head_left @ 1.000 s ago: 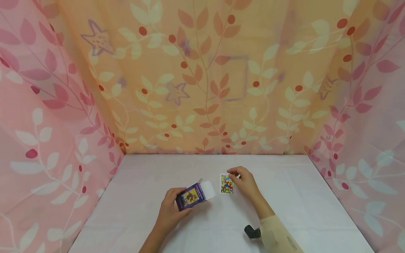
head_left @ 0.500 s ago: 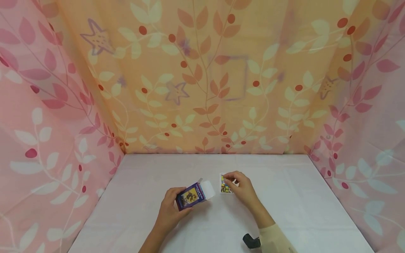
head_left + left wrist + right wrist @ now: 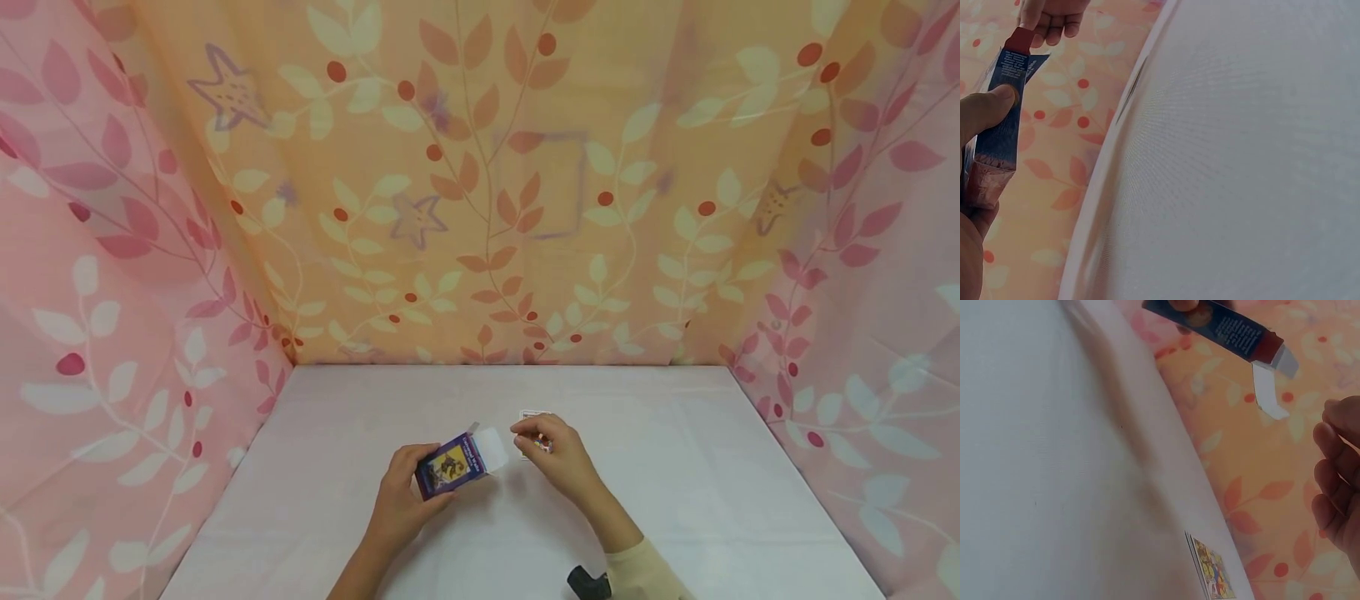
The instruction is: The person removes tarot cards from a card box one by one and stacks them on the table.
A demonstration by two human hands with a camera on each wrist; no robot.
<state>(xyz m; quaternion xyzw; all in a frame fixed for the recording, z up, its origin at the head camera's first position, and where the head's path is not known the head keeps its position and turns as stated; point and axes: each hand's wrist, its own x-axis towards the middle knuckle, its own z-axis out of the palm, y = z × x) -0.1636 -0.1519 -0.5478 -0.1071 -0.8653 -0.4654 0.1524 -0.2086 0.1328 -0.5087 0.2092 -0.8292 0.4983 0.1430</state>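
Note:
My left hand [image 3: 407,492] grips a dark purple-blue card box [image 3: 453,467] with a yellow picture on its front. Its white end flap [image 3: 491,450] stands out toward the right. In the left wrist view the thumb presses on the narrow side of the box [image 3: 1004,131]. Just right of the flap hovers my right hand [image 3: 558,458], fingers loosely bent, with nothing seen between them. Behind it, partly covered, a small stack of colourful picture cards [image 3: 534,414] lies on the table. The right wrist view shows the card stack [image 3: 1213,569] apart from the fingers.
A white cloth covers the table [image 3: 337,417]. Patterned curtains [image 3: 480,208] enclose it at the back and both sides. Near the right sleeve [image 3: 645,571] is a black object [image 3: 588,582], its kind unclear.
My right hand has moved left from over the card stack toward the box's flap, covering more of the cards on the way. The left hand and the box have stayed put.

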